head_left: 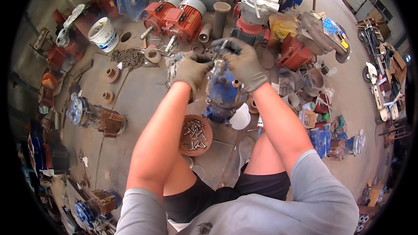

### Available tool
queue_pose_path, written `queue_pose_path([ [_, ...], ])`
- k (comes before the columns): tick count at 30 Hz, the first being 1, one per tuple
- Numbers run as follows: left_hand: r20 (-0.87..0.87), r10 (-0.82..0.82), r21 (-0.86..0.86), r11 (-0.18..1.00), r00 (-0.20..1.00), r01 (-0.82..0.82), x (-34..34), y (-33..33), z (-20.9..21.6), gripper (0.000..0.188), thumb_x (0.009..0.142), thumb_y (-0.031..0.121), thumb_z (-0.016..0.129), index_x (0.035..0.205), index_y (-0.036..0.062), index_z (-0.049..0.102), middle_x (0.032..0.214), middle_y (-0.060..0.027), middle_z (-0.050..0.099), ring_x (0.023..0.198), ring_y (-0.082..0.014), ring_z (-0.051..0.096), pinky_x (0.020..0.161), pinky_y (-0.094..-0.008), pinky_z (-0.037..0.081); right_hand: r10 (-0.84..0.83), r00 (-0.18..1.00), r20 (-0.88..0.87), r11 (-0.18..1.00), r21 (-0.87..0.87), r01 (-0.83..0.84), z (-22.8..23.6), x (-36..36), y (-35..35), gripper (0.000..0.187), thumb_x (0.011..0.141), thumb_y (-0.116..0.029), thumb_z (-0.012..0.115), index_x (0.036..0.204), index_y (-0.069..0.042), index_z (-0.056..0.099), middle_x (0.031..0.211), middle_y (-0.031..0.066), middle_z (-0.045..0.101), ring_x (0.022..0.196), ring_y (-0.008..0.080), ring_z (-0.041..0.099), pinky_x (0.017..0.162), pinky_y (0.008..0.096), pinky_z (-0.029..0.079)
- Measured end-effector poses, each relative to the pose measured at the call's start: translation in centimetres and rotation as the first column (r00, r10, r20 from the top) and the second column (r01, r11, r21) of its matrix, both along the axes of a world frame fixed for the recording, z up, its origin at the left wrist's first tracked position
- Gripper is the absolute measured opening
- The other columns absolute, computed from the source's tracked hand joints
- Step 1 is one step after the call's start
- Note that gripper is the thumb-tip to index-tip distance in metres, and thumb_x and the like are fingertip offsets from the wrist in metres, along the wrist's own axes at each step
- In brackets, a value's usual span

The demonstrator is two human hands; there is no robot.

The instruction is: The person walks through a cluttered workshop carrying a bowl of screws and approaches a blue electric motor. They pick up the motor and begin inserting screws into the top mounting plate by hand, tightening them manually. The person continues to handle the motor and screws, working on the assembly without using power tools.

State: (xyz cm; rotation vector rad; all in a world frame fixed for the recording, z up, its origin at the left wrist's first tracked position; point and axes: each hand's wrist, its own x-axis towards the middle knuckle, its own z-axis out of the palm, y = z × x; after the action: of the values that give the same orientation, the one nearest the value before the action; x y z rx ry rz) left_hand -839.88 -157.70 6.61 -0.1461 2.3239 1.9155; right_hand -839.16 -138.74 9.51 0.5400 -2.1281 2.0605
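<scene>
A blue cast-metal housing (223,91), like a gearbox or pump body, stands upright in front of me, its paint worn and its top greasy. Both my hands wear dirty grey-brown work gloves and meet at its upper end. My left hand (192,70) is closed at the upper left side, fingertips pressed together; whatever they pinch is hidden. The fingers of my right hand (242,61) curl around the top, where a bit of metal shows, too small to name. Nearer me sits a reddish-brown bowl (207,145) holding many loose bolts (194,132).
Red electric motors (185,19) lie beyond my hands, with a white bucket (103,35) and a chain heap (128,58) to the left. A motor unit wrapped in plastic (93,115) lies at left. Right of the housing are a white round piece (240,118) and metal rings (312,80).
</scene>
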Motion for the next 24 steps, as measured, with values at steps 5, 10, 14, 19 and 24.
queue_pose_path([
  [5,0.313,-0.014,0.862,0.425,0.950,-0.278,1.8,-2.8,3.5,0.018,0.106,0.026,0.067,0.094,0.0123,0.070,0.087,0.0005,0.063,0.059,-0.0091,0.051,0.047,-0.0202,0.041,-0.081,0.997,0.008,0.996,0.045,0.081,3.0,4.6,5.0,0.019,0.101,-0.002,0.071,0.118,-0.004,0.078,0.107,0.0009,0.079,0.097,0.0072,0.068,0.086,0.0257,0.056],
  [10,0.465,-0.061,0.818,0.411,0.883,-0.402,5.1,-0.7,2.5,0.042,0.113,0.042,0.054,0.077,0.0190,0.054,0.071,0.0012,0.055,0.053,-0.0097,0.047,0.039,-0.0193,0.034,-0.158,0.987,-0.002,0.952,0.265,0.153,1.0,6.7,10.0,0.021,0.099,0.001,0.069,0.120,-0.001,0.075,0.100,0.0037,0.079,0.093,0.0069,0.067,0.087,0.0262,0.056],
  [14,0.353,-0.364,0.899,0.388,0.862,-0.204,7.3,1.4,3.7,0.047,0.114,0.049,0.051,0.076,0.0219,0.052,0.059,0.0052,0.040,0.046,-0.0090,0.037,0.036,-0.0203,0.026,-0.215,0.972,-0.092,0.894,0.381,0.234,-0.4,7.1,12.1,0.025,0.096,0.000,0.071,0.121,-0.003,0.073,0.102,0.0068,0.079,0.093,0.0117,0.071,0.088,0.0297,0.056],
  [19,0.450,-0.050,0.765,0.536,0.892,-0.356,8.5,2.6,4.6,0.033,0.114,0.044,0.055,0.099,0.0164,0.067,0.068,0.0056,0.052,0.060,-0.0113,0.056,0.048,-0.0206,0.048,-0.247,0.963,-0.109,0.883,0.385,0.270,-1.3,7.2,12.6,0.024,0.097,-0.003,0.071,0.120,-0.004,0.075,0.105,0.0101,0.081,0.096,0.0149,0.074,0.089,0.0326,0.057],
  [24,0.473,-0.044,0.795,0.451,0.880,-0.405,8.8,3.3,5.9,0.026,0.113,0.036,0.059,0.113,0.0117,0.069,0.079,0.0052,0.059,0.066,-0.0107,0.060,0.051,-0.0197,0.051,-0.224,0.974,0.024,0.948,0.238,0.212,-1.7,6.8,13.7,0.022,0.099,0.000,0.070,0.120,-0.003,0.076,0.112,0.0065,0.080,0.102,0.0127,0.074,0.092,0.0289,0.058],
])
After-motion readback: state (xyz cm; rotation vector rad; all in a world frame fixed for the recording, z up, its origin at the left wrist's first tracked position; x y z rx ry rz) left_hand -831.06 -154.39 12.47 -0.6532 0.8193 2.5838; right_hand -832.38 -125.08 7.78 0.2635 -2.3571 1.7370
